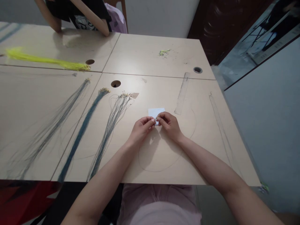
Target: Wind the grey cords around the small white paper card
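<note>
My left hand (142,127) and my right hand (170,124) meet fingertip to fingertip over a small white card (156,111) on the table. Both are closed in a pinch. A thin grey cord (161,171) lies in a wide loop under my wrists, and one side of it runs up toward my left hand. Something tiny shows at my right fingertips, too small to name. To the left lies a bundle of grey cords (109,128) with gold-coloured metal ends, beside a small brown piece (135,95).
A clear ruler (182,93) lies beyond my right hand. Farther left are a blue cord bundle (82,131), another grey bundle (63,122) and a yellow bundle (47,60). Two cords (220,125) lie near the right edge. A person (82,15) sits across the table (150,65).
</note>
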Tool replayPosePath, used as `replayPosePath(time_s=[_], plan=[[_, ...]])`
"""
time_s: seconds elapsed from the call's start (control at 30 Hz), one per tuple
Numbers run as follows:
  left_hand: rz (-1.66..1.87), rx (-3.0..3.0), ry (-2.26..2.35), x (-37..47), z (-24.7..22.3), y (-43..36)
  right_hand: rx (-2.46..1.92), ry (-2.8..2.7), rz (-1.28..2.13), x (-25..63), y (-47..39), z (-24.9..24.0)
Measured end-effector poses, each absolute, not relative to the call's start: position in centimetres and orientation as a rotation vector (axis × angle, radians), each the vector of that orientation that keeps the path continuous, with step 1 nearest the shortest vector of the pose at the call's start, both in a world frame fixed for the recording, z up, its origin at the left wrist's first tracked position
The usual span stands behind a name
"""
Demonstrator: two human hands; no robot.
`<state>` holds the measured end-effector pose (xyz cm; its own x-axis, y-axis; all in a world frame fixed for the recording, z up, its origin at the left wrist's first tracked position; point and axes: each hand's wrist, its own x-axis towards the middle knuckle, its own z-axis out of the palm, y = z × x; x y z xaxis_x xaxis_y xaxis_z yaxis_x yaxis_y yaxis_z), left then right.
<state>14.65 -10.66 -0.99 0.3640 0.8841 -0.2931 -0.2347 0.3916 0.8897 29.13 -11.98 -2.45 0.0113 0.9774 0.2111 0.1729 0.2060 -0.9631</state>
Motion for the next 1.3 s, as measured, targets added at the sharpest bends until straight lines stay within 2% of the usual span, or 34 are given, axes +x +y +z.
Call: replayPosePath(time_s=[1.3], plan=[[0.860, 0.887, 0.910, 14.71, -1.01, -10.73, -1.208, -1.395, 0.936, 29.16, -11.94, -2.47]])
